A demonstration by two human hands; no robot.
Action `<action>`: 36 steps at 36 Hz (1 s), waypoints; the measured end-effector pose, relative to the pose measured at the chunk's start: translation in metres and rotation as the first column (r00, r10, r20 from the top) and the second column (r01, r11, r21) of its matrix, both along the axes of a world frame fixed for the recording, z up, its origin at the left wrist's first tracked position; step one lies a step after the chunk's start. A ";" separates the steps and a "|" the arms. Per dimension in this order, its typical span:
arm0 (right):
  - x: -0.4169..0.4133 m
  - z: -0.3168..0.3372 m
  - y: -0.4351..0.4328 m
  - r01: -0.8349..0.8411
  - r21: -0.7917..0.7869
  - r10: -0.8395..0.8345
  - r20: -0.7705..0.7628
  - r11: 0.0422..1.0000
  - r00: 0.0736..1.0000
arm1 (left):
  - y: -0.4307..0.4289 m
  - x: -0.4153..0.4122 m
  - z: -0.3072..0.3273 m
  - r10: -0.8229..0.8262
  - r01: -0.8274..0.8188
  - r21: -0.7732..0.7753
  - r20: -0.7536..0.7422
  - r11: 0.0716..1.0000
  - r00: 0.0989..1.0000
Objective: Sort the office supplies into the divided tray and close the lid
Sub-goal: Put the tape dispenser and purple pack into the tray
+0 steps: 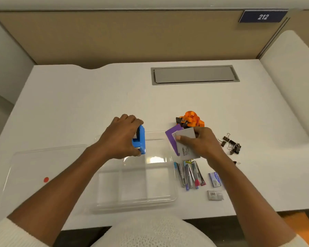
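Note:
A clear divided tray (173, 198) lies on the white desk in front of me. Over its back left part, my left hand (121, 138) is shut on a blue stapler (140, 140). Just right of the tray, my right hand (202, 143) holds a grey card pack (186, 145) with a purple card (171, 135) under it. The clear lid (25, 168), marked by a red dot, lies flat to the tray's left. Several pens (189, 175) lie right of the tray, below my right hand.
An orange ribbon pile with dark clips (191, 119) sits behind my right hand. Black binder clips (231, 144) lie further right. A small blue packet (215, 179) and a grey packet (214, 195) rest near the desk's front. A grey cable hatch (194, 74) is set into the desk's back.

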State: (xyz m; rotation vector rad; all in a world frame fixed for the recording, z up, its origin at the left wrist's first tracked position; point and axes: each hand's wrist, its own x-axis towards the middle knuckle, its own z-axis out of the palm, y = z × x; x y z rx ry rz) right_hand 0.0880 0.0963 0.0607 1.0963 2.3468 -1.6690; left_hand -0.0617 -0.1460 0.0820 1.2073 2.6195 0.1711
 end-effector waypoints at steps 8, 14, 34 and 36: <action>-0.042 -0.033 -0.067 -0.069 0.276 0.015 0.195 0.959 0.981 | -0.026 0.005 -0.030 0.045 -0.044 -0.057 0.027 0.997 0.999; -0.052 -0.052 -0.094 -0.186 0.486 0.057 0.267 0.854 0.962 | -0.024 0.004 -0.042 -0.028 0.028 -0.126 0.006 0.992 1.000; -0.064 -0.055 -0.102 -0.193 0.476 0.050 0.296 0.858 0.954 | -0.008 -0.015 -0.078 -0.118 0.145 -0.242 0.125 0.959 0.985; -0.064 -0.057 -0.106 -0.185 0.494 0.047 0.279 0.849 0.959 | -0.007 -0.016 -0.080 -0.104 0.136 -0.250 0.136 0.959 0.985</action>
